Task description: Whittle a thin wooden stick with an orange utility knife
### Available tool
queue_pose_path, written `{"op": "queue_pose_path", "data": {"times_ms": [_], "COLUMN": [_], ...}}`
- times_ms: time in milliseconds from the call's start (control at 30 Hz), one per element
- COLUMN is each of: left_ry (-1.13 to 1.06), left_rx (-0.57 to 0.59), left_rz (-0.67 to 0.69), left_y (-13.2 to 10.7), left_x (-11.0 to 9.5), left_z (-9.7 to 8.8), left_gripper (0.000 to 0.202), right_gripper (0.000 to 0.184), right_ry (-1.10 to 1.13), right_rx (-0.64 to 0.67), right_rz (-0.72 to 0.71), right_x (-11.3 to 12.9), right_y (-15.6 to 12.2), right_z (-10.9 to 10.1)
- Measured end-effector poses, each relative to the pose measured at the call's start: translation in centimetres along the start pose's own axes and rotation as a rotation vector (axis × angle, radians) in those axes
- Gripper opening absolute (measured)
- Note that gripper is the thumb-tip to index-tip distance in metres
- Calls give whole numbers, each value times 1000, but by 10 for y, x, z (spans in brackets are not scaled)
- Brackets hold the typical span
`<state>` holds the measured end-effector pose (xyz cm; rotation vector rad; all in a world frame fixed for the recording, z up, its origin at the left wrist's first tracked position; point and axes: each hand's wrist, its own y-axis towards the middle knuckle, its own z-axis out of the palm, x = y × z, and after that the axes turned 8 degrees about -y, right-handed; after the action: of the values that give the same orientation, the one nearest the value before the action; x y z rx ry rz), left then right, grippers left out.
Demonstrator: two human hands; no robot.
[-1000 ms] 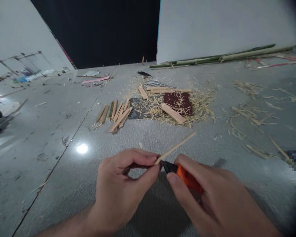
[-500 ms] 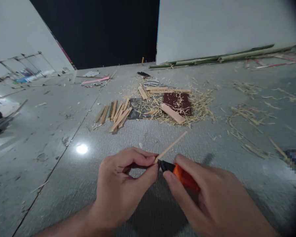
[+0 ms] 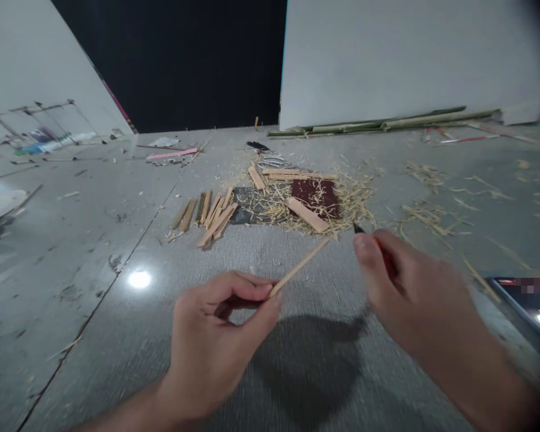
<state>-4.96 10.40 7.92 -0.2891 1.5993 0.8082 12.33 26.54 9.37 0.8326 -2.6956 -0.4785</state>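
Between thumb and fingertips, my left hand [image 3: 225, 330] pinches one end of a thin bamboo stick [image 3: 300, 265], which slants up and away to the right. My right hand [image 3: 414, 288] is closed around a utility knife [image 3: 387, 258] with an orange body and a black tip. The knife's tip points up and to the left, apart from the stick. Most of its handle is hidden by my fingers. Beyond both hands, a wider bamboo strip [image 3: 308, 215] lies partly over a dark red sheet [image 3: 317, 193] strewn with shavings.
Several short bamboo strips [image 3: 216, 222] lie left of the shavings [image 3: 360, 195]. Behind them rest more strips [image 3: 297, 174] and a black item [image 3: 257, 146]. Long bamboo poles [image 3: 387, 125] lie along the white wall. A phone-like device [image 3: 522, 312] is at the right edge.
My right hand has drawn the knife away from the stick, up and to the right. My left hand still holds the stick in nearly the same place. The view has shifted slightly.
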Motion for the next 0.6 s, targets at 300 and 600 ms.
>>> {"op": "queue_pose_path", "data": {"times_ms": [300,600], "left_ry": [-18,-6], "left_rx": [17,57], "left_rz": [13,26], "left_y": [3,-1], "left_x": [4,8], "left_z": [2,-2], "left_gripper": [17,23], "right_gripper": [39,34], "right_ry": [309,303], "right_rx": [104,195], "right_rz": [-259,-307], "right_x": [31,35], "right_y": [-34,-47], "right_z": [-4,3]}}
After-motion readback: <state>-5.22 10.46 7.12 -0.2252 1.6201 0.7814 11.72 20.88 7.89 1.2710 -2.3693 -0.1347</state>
